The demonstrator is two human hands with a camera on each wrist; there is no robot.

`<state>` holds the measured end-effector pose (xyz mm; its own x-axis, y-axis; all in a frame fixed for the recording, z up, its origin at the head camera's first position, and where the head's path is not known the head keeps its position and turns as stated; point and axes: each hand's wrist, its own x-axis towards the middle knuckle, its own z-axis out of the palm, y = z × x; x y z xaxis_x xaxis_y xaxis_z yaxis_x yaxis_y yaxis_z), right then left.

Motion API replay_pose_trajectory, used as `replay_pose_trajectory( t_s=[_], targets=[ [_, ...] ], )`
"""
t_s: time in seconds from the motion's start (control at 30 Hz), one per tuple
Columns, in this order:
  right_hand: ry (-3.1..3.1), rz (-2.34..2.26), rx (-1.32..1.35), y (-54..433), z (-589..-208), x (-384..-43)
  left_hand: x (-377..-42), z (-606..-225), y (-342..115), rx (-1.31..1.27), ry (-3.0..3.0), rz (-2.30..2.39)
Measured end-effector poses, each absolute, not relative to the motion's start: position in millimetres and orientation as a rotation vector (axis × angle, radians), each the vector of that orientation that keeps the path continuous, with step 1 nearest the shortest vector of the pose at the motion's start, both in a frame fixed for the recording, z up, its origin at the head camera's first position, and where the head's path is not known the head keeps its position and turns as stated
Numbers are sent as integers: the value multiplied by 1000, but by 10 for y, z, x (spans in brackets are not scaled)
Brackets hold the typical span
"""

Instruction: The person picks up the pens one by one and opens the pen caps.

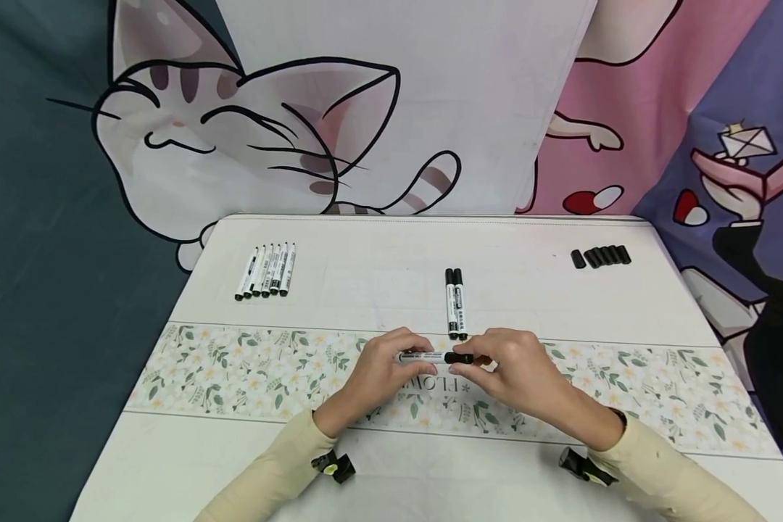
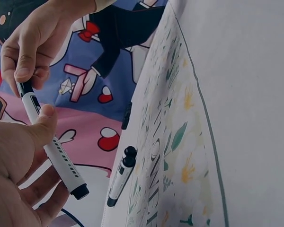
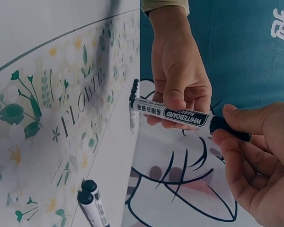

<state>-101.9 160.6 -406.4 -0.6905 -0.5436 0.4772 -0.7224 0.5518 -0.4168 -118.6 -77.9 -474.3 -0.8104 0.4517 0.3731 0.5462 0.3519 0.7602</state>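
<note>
A person's right hand [image 1: 512, 366] clamped thumb and fingers on the black cap [image 1: 460, 358] of a whiteboard marker [image 1: 423, 357], its white barrel gripped by the left hand [image 1: 380, 366], above a table's [image 1: 431, 478] floral strip [image 1: 222, 370]. Two capped markers [image 1: 460, 308] lay just beyond, uncapped markers [image 1: 264, 270] farther left, loose caps [image 1: 605, 255] farther right.

Wrist views close, marker [image 3: 195, 117] shared
</note>
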Motion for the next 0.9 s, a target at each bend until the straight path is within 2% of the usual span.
replay_pose_trajectory(
  t_s=[0.9],
  targets=[
    [-2378,874,1144,1612,-4089,-1038,-1210,-4716,-808,-1053,-2587,-1399]
  ],
)
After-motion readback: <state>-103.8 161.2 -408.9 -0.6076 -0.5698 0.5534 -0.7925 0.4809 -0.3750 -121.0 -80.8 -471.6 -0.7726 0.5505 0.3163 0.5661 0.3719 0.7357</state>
